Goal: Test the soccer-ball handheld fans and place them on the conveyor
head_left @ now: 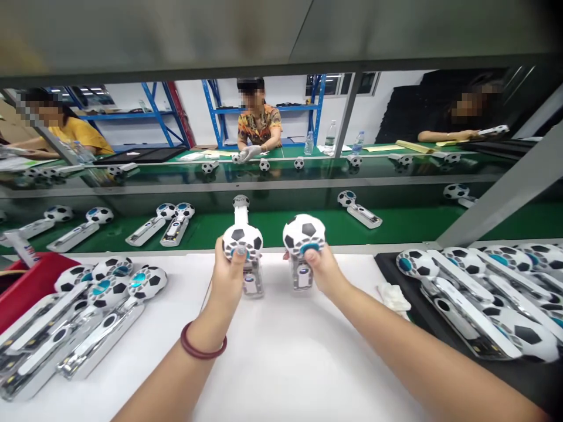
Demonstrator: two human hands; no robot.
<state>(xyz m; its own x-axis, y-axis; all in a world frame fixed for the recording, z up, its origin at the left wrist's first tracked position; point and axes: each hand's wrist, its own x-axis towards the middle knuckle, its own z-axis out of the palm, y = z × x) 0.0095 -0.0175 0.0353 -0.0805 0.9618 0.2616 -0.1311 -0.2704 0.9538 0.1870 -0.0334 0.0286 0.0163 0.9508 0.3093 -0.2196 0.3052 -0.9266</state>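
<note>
My left hand is closed round a soccer-ball-patterned device, its thumb on the blue centre of the ball head. In my right hand is a second soccer-ball device, gripped the same way, thumb against its blue part. Both are held upright and apart, with their clear-and-white handles pointing down over the white work surface. Right behind the left one, another device lies on the green belt. My fingers behind the ball heads are mostly hidden.
More devices are piled at left beside a red bin. A black tray at right holds several, near a crumpled white cloth. The green belt carries others. A slanted metal post stands at right; people sit across.
</note>
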